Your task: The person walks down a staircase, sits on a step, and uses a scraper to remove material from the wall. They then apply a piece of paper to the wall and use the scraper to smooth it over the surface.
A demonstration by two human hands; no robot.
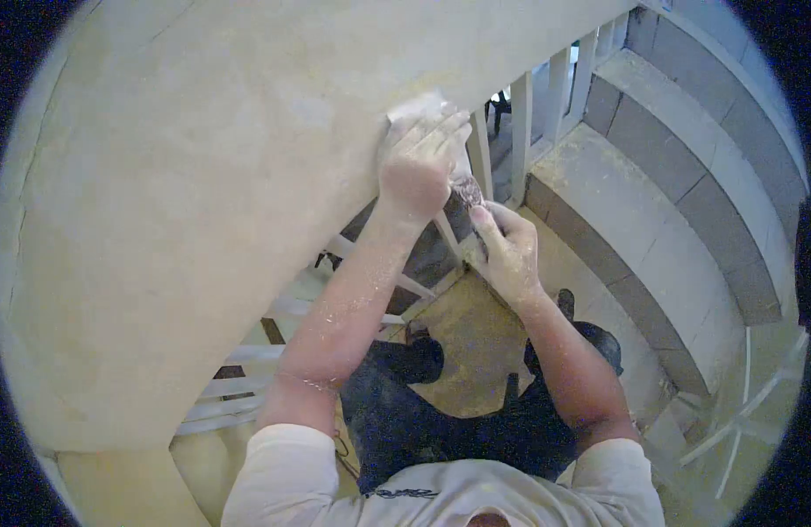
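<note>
My left hand (417, 162) presses flat on a pale pad or sheet (412, 110), maybe sandpaper, against the lower edge of a large curved plastered surface (186, 176). My right hand (509, 250) sits just below and to the right, closed on a small dark-tipped tool (468, 188) whose end touches the same edge. Both hands and forearms are dusted white.
Curved grey steps (660, 167) climb along the right side. White balusters (521, 132) stand behind my hands, and white rail pieces (238, 386) lie lower left. My dark trousers and shoes (423, 360) stand on a dusty landing (476, 342).
</note>
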